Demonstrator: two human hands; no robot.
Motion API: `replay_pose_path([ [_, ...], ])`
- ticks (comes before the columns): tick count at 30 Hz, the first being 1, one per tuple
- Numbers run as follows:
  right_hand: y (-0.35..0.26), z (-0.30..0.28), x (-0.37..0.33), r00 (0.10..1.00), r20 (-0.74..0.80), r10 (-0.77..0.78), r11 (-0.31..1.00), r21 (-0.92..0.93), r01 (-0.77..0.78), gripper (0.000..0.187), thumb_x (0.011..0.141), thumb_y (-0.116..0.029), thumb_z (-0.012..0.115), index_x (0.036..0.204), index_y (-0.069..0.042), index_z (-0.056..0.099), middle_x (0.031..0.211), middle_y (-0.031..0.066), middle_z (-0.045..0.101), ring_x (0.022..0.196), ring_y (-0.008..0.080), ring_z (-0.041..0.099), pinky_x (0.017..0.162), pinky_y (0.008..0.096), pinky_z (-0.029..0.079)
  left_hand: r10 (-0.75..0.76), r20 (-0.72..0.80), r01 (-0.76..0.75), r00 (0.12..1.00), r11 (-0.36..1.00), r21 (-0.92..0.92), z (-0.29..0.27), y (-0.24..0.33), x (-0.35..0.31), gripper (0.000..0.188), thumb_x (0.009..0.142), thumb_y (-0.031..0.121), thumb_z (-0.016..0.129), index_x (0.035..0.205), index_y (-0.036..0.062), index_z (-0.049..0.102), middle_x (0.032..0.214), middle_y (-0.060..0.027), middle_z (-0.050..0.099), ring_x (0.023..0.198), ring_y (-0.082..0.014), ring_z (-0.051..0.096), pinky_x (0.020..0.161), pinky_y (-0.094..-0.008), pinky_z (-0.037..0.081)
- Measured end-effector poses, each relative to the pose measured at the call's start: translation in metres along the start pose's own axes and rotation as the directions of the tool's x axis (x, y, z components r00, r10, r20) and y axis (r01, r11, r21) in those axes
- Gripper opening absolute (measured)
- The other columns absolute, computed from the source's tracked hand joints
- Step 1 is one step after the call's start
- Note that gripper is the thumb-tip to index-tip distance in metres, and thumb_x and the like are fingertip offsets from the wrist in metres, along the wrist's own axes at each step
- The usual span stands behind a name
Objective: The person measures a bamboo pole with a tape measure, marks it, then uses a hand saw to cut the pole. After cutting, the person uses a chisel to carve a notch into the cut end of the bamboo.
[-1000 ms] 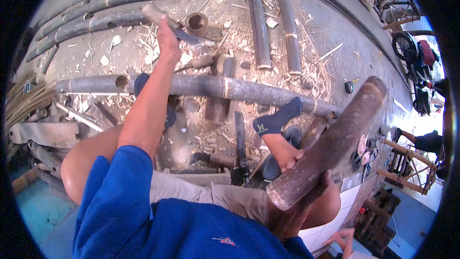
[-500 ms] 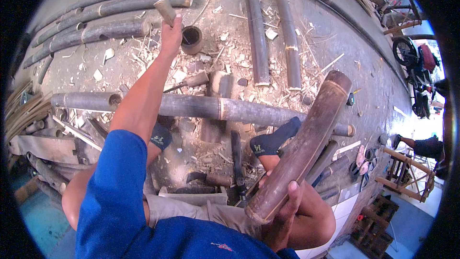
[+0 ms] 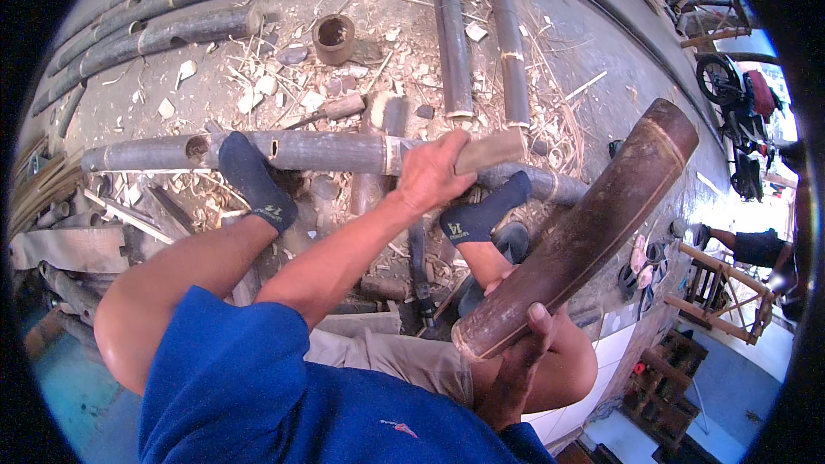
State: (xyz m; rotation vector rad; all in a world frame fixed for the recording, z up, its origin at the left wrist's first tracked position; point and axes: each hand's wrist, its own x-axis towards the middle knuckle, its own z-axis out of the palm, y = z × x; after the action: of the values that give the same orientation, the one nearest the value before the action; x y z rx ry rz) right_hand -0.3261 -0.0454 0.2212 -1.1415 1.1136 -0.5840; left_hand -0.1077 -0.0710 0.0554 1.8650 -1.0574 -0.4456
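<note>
My left hand (image 3: 434, 170) is closed around a short pale piece of bamboo (image 3: 491, 151), held above a long bamboo pole (image 3: 331, 152). That pole lies crosswise in front of me with holes cut in it, and my left foot rests on it. My right hand (image 3: 531, 335) grips a thick dark bamboo tube (image 3: 580, 232) near its lower end, supporting it from below. The tube tilts up and away to the right. Its upper end stays apart from the short piece.
A short, hollow bamboo cup (image 3: 333, 39) stands among wood chips, near a wooden-handled tool (image 3: 342, 106). Two bamboo lengths (image 3: 452, 43) lie beyond, and more poles (image 3: 185, 43) lie at the far left. A machete-like blade (image 3: 418, 262) lies between my legs.
My left hand has swung from the far left, beside the cup, to the right and nearer with the short piece. The dark tube has risen and shifted right. My left foot now shows on the pole.
</note>
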Motion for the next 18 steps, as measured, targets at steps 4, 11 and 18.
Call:
replay_pose_path([
  [4,-0.009,-0.014,-0.007,0.999,-0.025,-0.032,0.989,-0.149,0.028,0.079,0.073,-0.052,0.074,0.115,0.012,0.056,0.093,0.0213,0.067,0.075,0.0275,0.069,0.062,0.0359,0.056,0.031,0.0,-0.031,1.0,0.996,-0.082,0.029,-0.001,-0.012,0.051,0.071,0.029,0.084,0.112,0.0097,0.06,0.104,-0.0135,0.07,0.093,-0.0387,0.071,0.079,-0.0501,0.057],
  [11,-0.004,-0.024,0.001,0.993,0.103,0.055,0.988,-0.152,-0.039,0.079,0.072,-0.047,0.075,0.12,0.012,0.054,0.091,0.0224,0.068,0.074,0.0278,0.069,0.062,0.0363,0.057,0.062,-0.052,-0.066,0.997,0.996,-0.067,0.041,-0.023,-0.002,0.051,0.07,0.031,0.084,0.111,0.0081,0.064,0.107,-0.0132,0.07,0.095,-0.038,0.07,0.08,-0.048,0.058],
  [18,0.009,-0.012,0.0,0.999,-0.032,0.004,0.991,-0.136,-0.008,0.078,0.073,-0.047,0.075,0.12,0.012,0.054,0.09,0.0232,0.068,0.071,0.0272,0.069,0.061,0.0357,0.057,0.041,-0.051,-0.044,0.998,0.996,-0.072,0.04,-0.027,-0.001,0.05,0.07,0.031,0.084,0.109,0.0081,0.064,0.106,-0.0138,0.07,0.094,-0.038,0.07,0.08,-0.0472,0.058],
])
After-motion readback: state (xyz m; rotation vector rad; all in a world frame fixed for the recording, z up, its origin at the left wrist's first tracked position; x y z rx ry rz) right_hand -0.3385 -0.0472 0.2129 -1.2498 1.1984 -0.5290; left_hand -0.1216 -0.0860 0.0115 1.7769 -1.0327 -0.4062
